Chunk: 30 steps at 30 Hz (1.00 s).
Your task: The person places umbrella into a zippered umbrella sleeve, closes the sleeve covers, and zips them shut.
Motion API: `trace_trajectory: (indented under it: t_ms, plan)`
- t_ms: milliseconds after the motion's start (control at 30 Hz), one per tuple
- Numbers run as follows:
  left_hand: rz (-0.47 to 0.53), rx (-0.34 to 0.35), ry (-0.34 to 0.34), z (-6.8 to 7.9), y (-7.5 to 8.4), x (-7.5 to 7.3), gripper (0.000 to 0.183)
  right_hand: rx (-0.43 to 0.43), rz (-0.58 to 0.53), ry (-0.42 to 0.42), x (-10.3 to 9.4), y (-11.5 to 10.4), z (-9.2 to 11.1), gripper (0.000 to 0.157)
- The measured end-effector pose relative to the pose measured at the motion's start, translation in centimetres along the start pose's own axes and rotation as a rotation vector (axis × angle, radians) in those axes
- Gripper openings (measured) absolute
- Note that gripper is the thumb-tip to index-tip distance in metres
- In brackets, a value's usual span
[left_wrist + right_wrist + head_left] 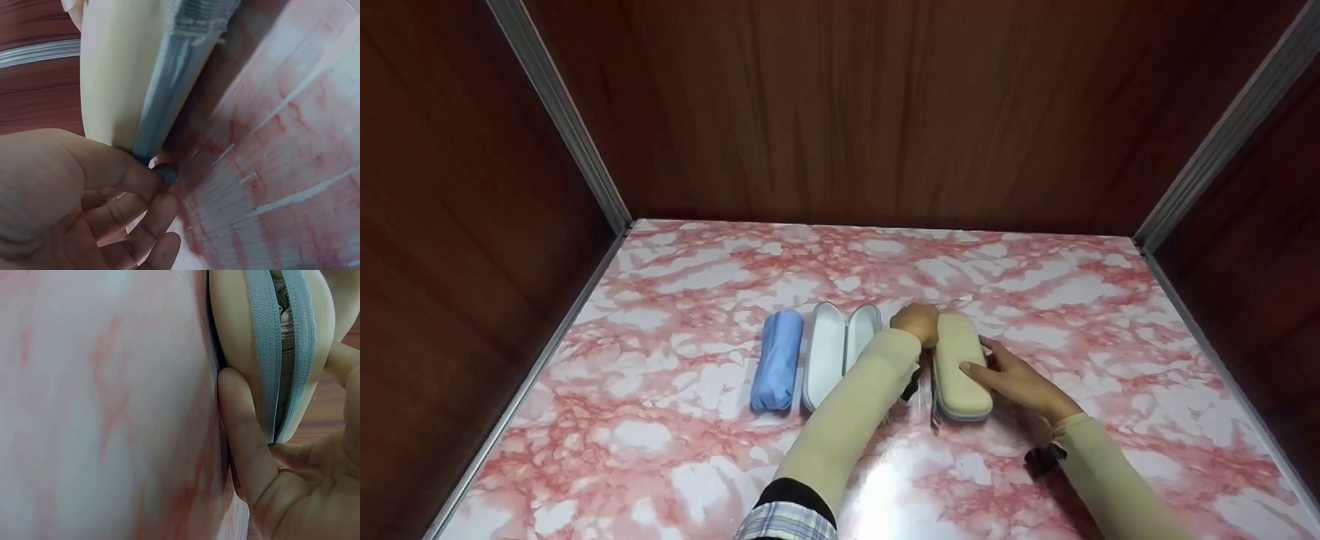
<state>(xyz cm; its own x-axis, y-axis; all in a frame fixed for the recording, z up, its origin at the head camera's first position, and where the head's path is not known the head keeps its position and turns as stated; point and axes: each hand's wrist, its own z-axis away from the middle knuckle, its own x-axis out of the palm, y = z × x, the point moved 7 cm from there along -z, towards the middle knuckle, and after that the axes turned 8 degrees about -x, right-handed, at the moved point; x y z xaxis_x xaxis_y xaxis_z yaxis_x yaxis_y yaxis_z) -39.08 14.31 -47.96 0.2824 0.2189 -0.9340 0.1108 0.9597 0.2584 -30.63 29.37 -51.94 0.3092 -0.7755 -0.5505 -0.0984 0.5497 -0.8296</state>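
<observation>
The step in hand is prob. work on the zip of the cream, elongated case w/ rounded ends, which lies on the pink-and-white marbled bench, right of the open, white-lined case. Further left lies the blue, long cloth bundle; neither hand touches it.

The left hand is at the far end of the cream case; its thumb and a finger pinch a small blue-grey tab, prob. the zip's pull or end. The right hand grips the case from the right side, thumb on top, other fingers along the side.

The next move, as far as one can judge, calls for a steady hold by the right hand, w/ the left hand guiding the tab along the seam; loose cloth could get caught in the zip.

The head view gives the layout, but the left fingertips are hidden there, so the pinch can be told only from the left wrist view. The right wrist view alone shows the grey woven zip parted on that side, w/ folded beige material inside. What this material is, one can't tell.
</observation>
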Motion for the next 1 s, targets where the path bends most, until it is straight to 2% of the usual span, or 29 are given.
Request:
trace_trajectory:
  t_ms: [333,600,1000]
  plan:
    - [-0.016,0.01,0.037,-0.2,-0.1,-0.2,0.019,0.008,-0.01,0.001,0.1,-0.2,0.1,0.091]
    - [-0.025,0.03,0.188,-0.2,0.0,-1.0,0.02,0.006,-0.029,-0.009,0.2,-0.2,0.2,0.092]
    - [-0.022,0.073,0.305,0.3,0.1,-1.7,0.02,0.002,-0.046,-0.027,0.1,-0.4,0.2,0.091]
